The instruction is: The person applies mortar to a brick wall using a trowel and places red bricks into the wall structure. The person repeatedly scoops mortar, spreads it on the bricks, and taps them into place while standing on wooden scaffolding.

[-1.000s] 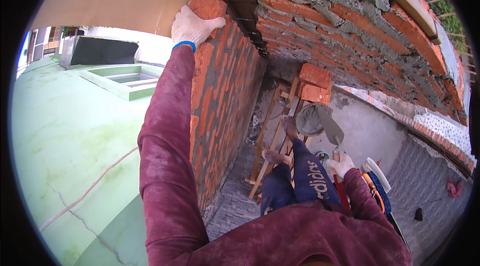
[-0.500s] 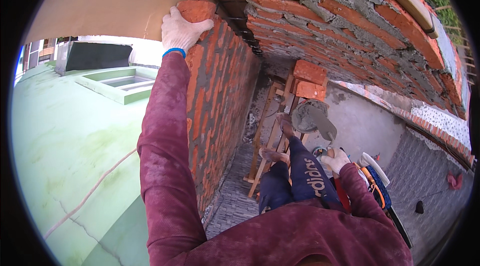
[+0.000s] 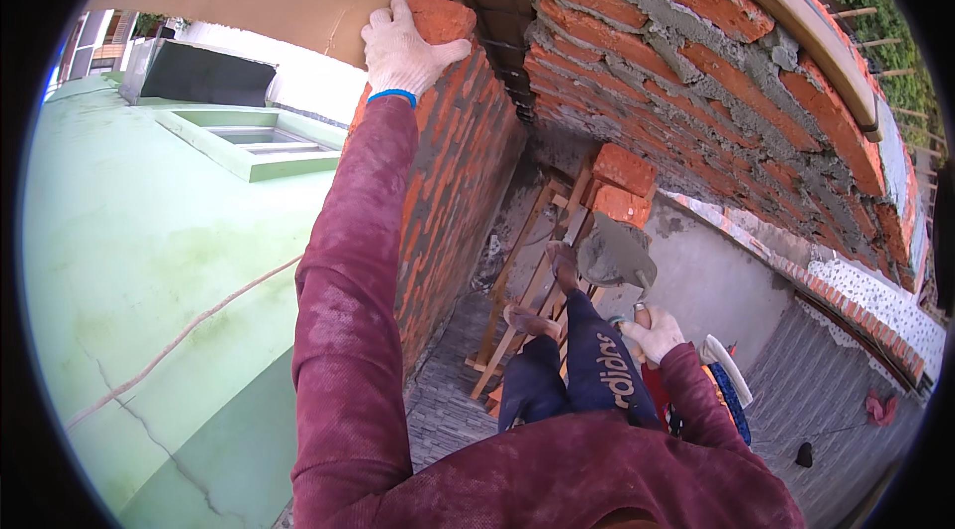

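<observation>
Head view, bricklaying at the top of a wall. The left hand (image 3: 406,54), in a white knit glove with a blue cuff, is closing over a red brick (image 3: 440,17) at the upper centre of the frame, thumb and fingers gripping its near end. Compared with the two earlier views, hand and brick are sitting in nearly the same spot on the top course of the brick wall (image 3: 453,166); the glove is shifting only slightly over the brick, which suggests the brick is being pressed and bedded rather than carried. The right hand (image 3: 652,333), also gloved, is staying low at the lower right of centre, closed around the handle of a trowel (image 3: 617,259) whose blade is carrying grey mortar; it is holding roughly where it was before. Two spare bricks (image 3: 615,186) are resting on a wooden scaffold (image 3: 522,280) at centre frame. A second mortared wall (image 3: 696,62) is curving across the upper right.
</observation>
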The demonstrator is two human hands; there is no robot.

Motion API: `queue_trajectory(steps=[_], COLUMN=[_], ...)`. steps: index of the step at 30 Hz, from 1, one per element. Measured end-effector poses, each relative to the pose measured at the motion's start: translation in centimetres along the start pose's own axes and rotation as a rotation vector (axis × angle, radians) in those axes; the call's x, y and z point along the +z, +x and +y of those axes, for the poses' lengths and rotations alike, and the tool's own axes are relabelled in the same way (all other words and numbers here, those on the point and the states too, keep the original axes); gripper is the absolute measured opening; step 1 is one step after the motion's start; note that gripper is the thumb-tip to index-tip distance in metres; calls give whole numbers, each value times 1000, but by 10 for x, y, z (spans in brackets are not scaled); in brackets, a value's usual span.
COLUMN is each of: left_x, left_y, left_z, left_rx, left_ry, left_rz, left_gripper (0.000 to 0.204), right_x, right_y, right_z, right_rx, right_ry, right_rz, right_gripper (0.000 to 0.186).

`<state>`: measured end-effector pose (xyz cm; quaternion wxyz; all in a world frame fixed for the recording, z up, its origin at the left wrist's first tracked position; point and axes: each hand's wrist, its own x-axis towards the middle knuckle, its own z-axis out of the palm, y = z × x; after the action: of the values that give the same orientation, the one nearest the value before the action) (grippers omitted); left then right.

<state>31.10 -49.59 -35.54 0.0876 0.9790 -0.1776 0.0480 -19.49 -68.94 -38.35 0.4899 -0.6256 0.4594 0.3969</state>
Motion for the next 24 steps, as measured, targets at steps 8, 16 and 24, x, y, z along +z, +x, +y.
queue_trajectory(steps=[8,16,24], left_x=[-12,-3,-5], left_y=[-8,-9,-12], left_z=[2,-9,-1], left_rx=[26,103,68], left_ry=[-75,101,241], left_rz=[-9,35,27], left_gripper=[100,85,97], right_x=[-10,-7,-2], right_y=[-8,-10,-16], right_z=[-39,-42,-48], right_rx=[-313,-305,-511], right_ry=[-134,-128,-209], right_rz=[95,62,143], right_gripper=[55,53,51])
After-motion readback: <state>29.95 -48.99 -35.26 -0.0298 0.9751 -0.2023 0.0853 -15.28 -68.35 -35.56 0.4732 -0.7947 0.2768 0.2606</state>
